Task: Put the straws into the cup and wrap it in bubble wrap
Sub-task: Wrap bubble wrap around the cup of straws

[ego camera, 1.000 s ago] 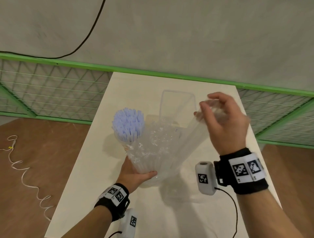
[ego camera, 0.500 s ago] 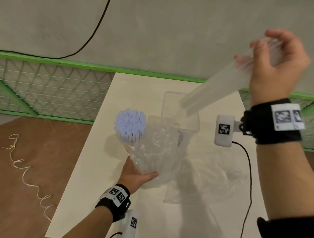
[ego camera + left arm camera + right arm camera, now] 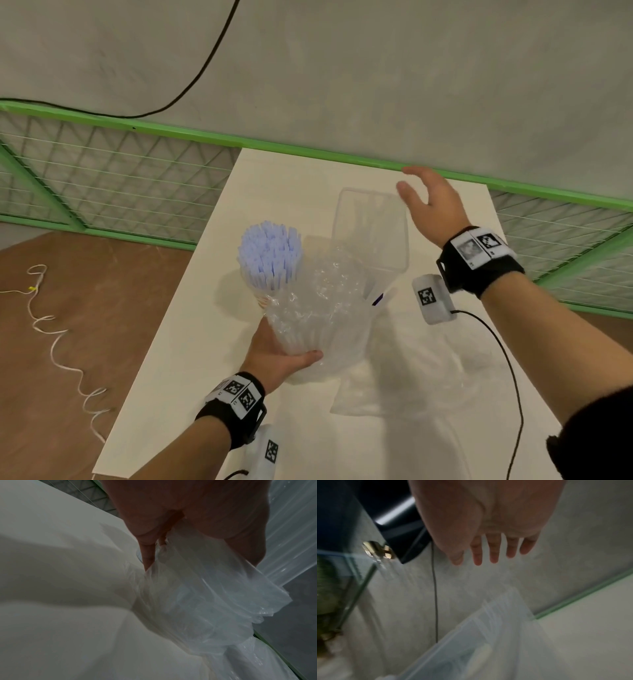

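Observation:
Pale blue straws [image 3: 270, 253] stand packed in a cup [image 3: 262, 299] on the white table [image 3: 185, 342]. Just right of them, my left hand [image 3: 284, 356] grips the base of a crinkled clear plastic packet [image 3: 315, 308] holding clear straws; in the left wrist view its fingers [image 3: 148, 553] curl round this plastic [image 3: 205, 588]. Behind it stands a tall clear container [image 3: 370, 229] with clear straws inside. My right hand [image 3: 421, 202] hovers over the container's right rim, empty, with its fingers [image 3: 494, 550] spread straight above the container [image 3: 471, 635].
A flat clear plastic sheet [image 3: 411, 370] lies on the table in front of the container. A green mesh fence [image 3: 102, 192] runs behind the table. A white cord [image 3: 51, 335] lies on the brown floor at the left. The wrist camera's black cable [image 3: 496, 342] trails over the sheet.
My right hand lifted a bundle of clear straws out of the packet, swung it high, and now hangs empty over the clear container. The left hand kept its grip.

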`<move>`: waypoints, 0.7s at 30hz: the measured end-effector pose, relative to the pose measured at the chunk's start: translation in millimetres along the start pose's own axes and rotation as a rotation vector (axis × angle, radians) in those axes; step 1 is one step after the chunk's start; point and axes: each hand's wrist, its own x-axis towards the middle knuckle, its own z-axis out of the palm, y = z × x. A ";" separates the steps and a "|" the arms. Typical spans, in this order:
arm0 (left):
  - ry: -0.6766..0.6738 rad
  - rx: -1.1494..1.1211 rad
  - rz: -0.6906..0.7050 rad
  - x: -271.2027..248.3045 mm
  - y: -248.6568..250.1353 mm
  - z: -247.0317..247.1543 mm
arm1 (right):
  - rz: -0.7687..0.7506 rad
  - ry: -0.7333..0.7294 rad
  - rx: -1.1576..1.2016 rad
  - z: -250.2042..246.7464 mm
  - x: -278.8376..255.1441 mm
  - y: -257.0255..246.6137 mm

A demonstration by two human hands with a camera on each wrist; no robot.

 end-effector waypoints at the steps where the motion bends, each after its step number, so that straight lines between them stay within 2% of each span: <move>1: 0.000 -0.003 0.004 -0.5 0.8 0.3 | -0.016 0.045 0.050 -6.7 -8.8 -5.4; 3: 0.001 -0.009 0.016 -1.6 1.7 0.3 | -0.048 0.017 0.122 -18.1 -34.8 -14.4; 6: 0.004 0.001 0.027 -1.7 1.9 0.4 | -0.046 -0.278 0.096 -23.4 -84.9 -15.6; 8: 0.001 0.010 0.027 -1.7 1.4 0.2 | -0.103 -0.391 0.002 -17.3 -113.6 -12.9; 10: -0.003 0.009 0.026 -1.5 1.0 -0.4 | -0.218 -0.335 -0.086 -6.8 -131.5 -13.7; 12: -0.007 0.005 0.027 -1.3 0.9 -0.7 | -0.297 -0.211 -0.137 3.3 -139.4 -18.0; 14: -0.007 0.012 0.030 -1.2 0.6 -1.1 | -0.272 -0.166 -0.158 12.4 -144.4 -22.7; 16: -0.005 0.017 0.032 -1.3 0.3 -0.9 | -0.220 -0.205 -0.125 21.0 -148.2 -24.1; 21: 0.008 0.015 0.031 -1.3 -0.6 -0.4 | -0.201 -0.150 0.170 40.0 -145.7 -24.9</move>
